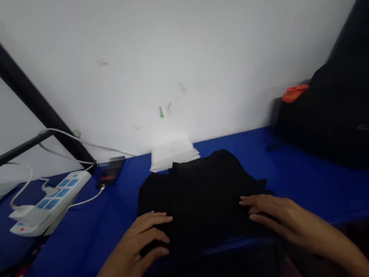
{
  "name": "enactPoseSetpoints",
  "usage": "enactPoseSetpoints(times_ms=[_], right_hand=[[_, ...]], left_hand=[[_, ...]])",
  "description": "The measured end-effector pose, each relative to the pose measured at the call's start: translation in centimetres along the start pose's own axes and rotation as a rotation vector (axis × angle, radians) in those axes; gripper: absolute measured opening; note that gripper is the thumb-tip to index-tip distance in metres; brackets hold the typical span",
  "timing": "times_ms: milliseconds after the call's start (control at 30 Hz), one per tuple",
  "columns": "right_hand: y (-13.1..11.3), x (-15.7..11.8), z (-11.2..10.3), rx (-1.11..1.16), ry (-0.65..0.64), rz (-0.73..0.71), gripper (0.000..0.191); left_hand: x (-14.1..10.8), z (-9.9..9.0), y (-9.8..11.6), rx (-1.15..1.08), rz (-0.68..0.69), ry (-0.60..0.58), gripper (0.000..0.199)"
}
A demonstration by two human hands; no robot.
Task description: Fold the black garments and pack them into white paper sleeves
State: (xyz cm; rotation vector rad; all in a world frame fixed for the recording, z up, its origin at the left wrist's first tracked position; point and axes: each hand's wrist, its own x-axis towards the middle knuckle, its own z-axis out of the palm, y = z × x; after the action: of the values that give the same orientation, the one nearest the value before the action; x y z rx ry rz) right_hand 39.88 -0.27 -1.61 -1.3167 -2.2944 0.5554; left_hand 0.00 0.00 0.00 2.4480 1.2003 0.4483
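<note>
A black cloth item (200,196), which looks like a garment, lies on the blue table in front of me and reaches its front edge. My left hand (141,242) rests on the left side of the cloth, fingers spread. On the right side, my right hand (275,215) touches the cloth with its fingers stretched out. Neither hand grips anything. Just behind the cloth, against the wall, sits a stack of white sheets or packets (173,153).
The blue table (113,218) bears a white power strip (55,202) with cables at the left. Near it lies a dark, pixelated device (112,170) on a cable. A large black bag or cloth (344,119) with an orange item (294,93) stands at the right.
</note>
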Motion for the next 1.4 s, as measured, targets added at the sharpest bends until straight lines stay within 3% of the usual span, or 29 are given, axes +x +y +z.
enactPoseSetpoints(times_ms=[200,400,500,600,700,800,867,900,967,1000,1067,1167,1267,1333,1400], right_hand=[[-0.4,1.7,-1.4,-0.058,0.048,-0.007,0.035],[0.7,8.9,-4.2,-0.379,0.12,-0.126,0.028],[2.5,13.0,-4.5,-0.497,0.185,-0.173,0.033],[4.4,15.5,-3.8,-0.499,0.135,-0.196,0.036],[5.8,16.2,-3.2,-0.413,0.099,-0.209,0.022],[6.1,15.7,-3.5,-0.193,0.164,-0.25,0.012],[5.8,14.9,-4.3,0.06,0.166,-0.258,0.014],[5.6,14.4,-4.8,0.203,0.127,-0.253,0.016],[5.3,13.4,-5.6,0.473,-0.009,-0.252,0.021],[5.2,13.0,-5.9,0.578,-0.062,-0.258,0.023],[5.3,12.6,-6.1,0.683,-0.093,-0.25,0.026],[5.6,12.8,-5.6,0.597,-0.057,-0.162,0.027],[6.1,13.4,-4.9,0.374,-0.066,-0.079,0.033],[6.4,13.6,-4.6,0.247,-0.126,-0.035,0.037],[6.5,13.6,-4.5,0.189,-0.219,0.01,0.041]], left_hand=[[2.7,-2.1,0.3,-0.029,-0.015,0.077,0.03],[8.6,-4.4,0.0,0.317,-0.017,0.149,0.028],[11.7,-4.0,-0.8,0.349,-0.018,0.166,0.038],[14.5,-2.6,-2.2,0.316,-0.017,0.152,0.054],[16.2,-1.3,-3.3,0.248,0.007,0.137,0.041],[16.2,-1.4,-3.0,0.173,0.071,0.218,0.022],[15.2,-2.7,-2.1,0.034,0.131,0.227,0.019],[14.5,-3.6,-1.7,-0.08,0.159,0.154,0.02],[13.0,-5.6,-1.2,-0.3,0.169,-0.102,0.024],[12.4,-6.4,-1.3,-0.379,0.151,-0.154,0.025],[11.6,-7.6,-2.3,-0.375,0.046,-0.052,0.029],[11.5,-7.9,-5.1,-0.09,-0.148,0.152,0.038],[11.9,-7.5,-7.3,0.081,-0.234,0.029,0.045],[12.0,-7.3,-7.7,0.107,-0.211,-0.048,0.038],[12.0,-7.3,-7.3,0.13,-0.138,-0.023,0.03]])
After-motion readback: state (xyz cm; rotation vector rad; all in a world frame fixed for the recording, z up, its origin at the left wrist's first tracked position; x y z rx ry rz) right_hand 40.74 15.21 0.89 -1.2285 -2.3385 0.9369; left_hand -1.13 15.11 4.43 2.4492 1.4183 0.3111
